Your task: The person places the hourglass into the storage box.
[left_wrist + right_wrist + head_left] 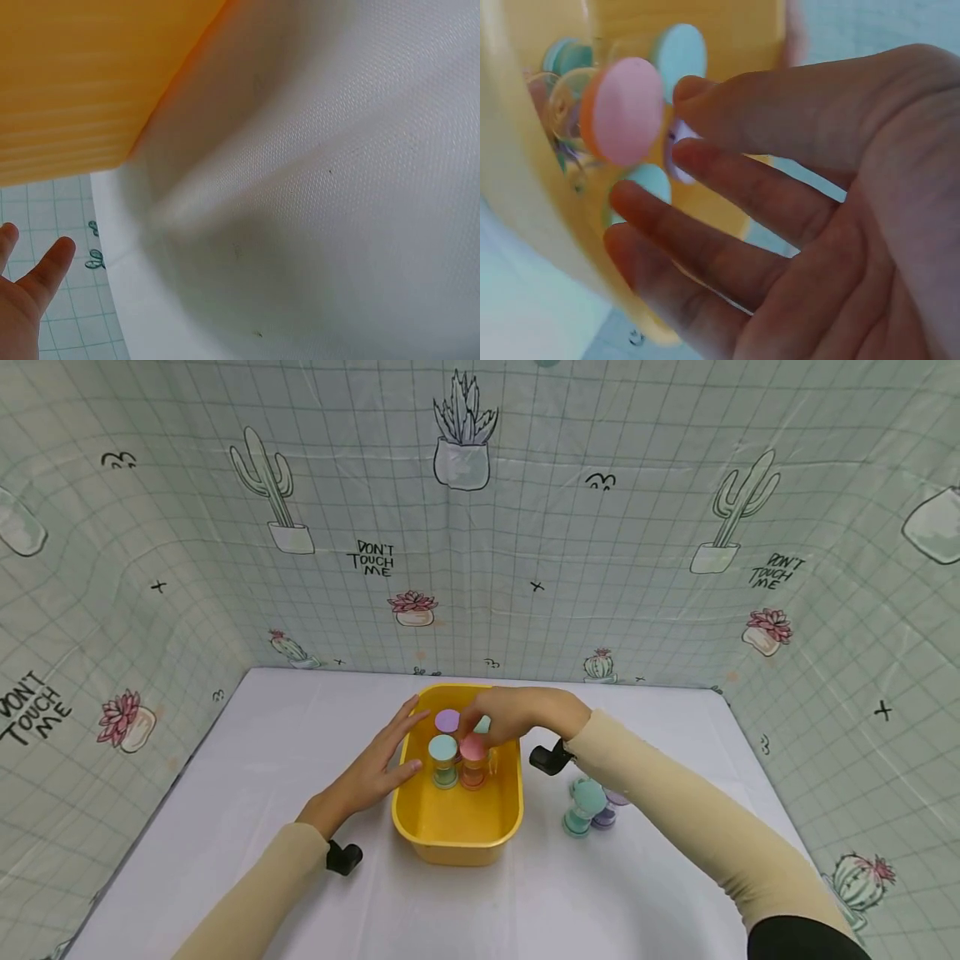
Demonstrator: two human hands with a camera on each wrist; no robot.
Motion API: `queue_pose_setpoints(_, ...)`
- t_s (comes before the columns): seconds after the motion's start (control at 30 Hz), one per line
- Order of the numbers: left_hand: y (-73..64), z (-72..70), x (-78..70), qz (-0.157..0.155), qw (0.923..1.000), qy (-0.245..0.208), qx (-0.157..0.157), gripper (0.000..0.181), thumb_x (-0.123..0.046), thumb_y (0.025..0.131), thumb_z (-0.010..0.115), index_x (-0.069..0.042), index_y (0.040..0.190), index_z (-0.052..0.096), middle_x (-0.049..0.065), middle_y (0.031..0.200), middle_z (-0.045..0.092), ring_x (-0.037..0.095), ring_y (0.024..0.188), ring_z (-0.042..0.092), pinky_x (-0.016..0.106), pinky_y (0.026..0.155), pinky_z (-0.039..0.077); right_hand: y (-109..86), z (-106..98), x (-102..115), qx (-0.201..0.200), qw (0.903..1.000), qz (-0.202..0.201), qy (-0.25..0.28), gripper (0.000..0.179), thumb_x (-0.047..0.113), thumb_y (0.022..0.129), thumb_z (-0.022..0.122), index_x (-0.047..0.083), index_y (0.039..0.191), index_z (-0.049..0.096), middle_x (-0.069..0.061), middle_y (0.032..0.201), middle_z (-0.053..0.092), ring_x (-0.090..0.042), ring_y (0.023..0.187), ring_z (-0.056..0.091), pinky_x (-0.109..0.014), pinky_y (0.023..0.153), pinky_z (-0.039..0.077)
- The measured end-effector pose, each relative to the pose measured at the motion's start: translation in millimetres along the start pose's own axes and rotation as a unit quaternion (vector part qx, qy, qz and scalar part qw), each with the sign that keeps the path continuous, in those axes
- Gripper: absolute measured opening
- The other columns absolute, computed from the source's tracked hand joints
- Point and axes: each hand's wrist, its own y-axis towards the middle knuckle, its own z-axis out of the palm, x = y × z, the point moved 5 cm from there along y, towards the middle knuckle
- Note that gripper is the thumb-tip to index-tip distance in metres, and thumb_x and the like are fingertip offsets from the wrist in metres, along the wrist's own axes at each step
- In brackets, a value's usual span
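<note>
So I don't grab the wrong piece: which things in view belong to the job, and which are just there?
Likely the job: yellow tub; inside it, blue timer, pink timer, purple timer, green timer; probably also second green timer, second purple timer outside.

Just there: printed cloth, white table.

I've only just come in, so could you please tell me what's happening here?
A person's right hand reaches into a yellow tub, fingers beside a pink-topped piece; contact is unclear. The left hand spreads at the tub's left rim. Other pieces sit inside; more are on the table at right.
</note>
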Motion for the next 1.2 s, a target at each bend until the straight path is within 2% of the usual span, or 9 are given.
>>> queue_pose_setpoints(0.17,-0.2,1.1,-0.6,-0.002,1.0,0.004,-0.004,0.071,-0.04,0.1,0.056,-0.021,0.163,0.03,-0.002,0.175,0.004,0.035,0.161,0.013,0.07,0.123,0.016,-30.1,-14.8,-7.8,-0.044,0.9981,-0.002,0.042,0.034,0.009,0.099,0.066,0.003,0.131,0.067,-0.014,0.135,0.068,-0.032,0.122,0.067,-0.036,0.099,0.059)
queue_pose_setpoints(0.4,-1.4,1.0,-2.8,-0.001,0.9999,0.009,-0.01,0.071,-0.041,0.099,0.057,-0.021,0.162,0.03,0.001,0.175,0.005,0.037,0.16,0.014,0.071,0.121,0.018,-78.4,-22.2,-33.5,-0.111,0.9924,0.013,0.052,0.038,0.012,0.098,0.067,0.002,0.134,0.064,-0.016,0.136,0.066,-0.033,0.12,0.067,-0.042,0.102,0.058)
queue_pose_setpoints(0.57,-2.2,0.5,-3.1,-0.001,0.9999,0.007,-0.011,0.072,-0.042,0.099,0.057,-0.022,0.162,0.03,0.001,0.175,0.006,0.036,0.16,0.014,0.071,0.121,0.018,-104.8,-9.2,-61.0,-0.111,0.9916,0.049,0.046,0.044,0.019,0.096,0.07,0.008,0.138,0.063,-0.012,0.141,0.064,-0.036,0.123,0.065,-0.047,0.102,0.057)
queue_pose_setpoints(0.8,-2.0,0.2,-3.0,0.001,0.9999,0.006,-0.01,0.072,-0.041,0.099,0.057,-0.021,0.162,0.031,-0.001,0.175,0.005,0.035,0.16,0.013,0.07,0.122,0.017,-131.9,13.9,-97.0,-0.111,0.9845,0.108,0.082,0.058,0.032,0.095,0.072,0.013,0.147,0.055,-0.015,0.149,0.057,-0.043,0.127,0.061,-0.051,0.099,0.057)
queue_pose_setpoints(1.03,-1.6,0.8,-3.1,-0.005,0.9999,0.004,-0.012,0.071,-0.041,0.098,0.056,-0.021,0.162,0.032,0.0,0.175,0.006,0.036,0.16,0.014,0.071,0.122,0.017,-144.4,39.6,-116.9,-0.104,0.9768,0.133,0.132,0.066,0.041,0.094,0.071,0.016,0.152,0.049,-0.017,0.153,0.052,-0.041,0.125,0.064,-0.053,0.1,0.056)
queue_pose_setpoints(1.2,-0.8,1.3,-2.7,-0.007,0.9999,0.004,-0.011,0.071,-0.041,0.099,0.056,-0.022,0.162,0.031,-0.001,0.175,0.005,0.035,0.16,0.013,0.07,0.122,0.017,-145.8,55.8,-129.5,-0.102,0.9741,0.144,0.141,0.065,0.043,0.096,0.068,0.016,0.152,0.048,-0.022,0.15,0.054,-0.039,0.123,0.066,-0.055,0.104,0.053)
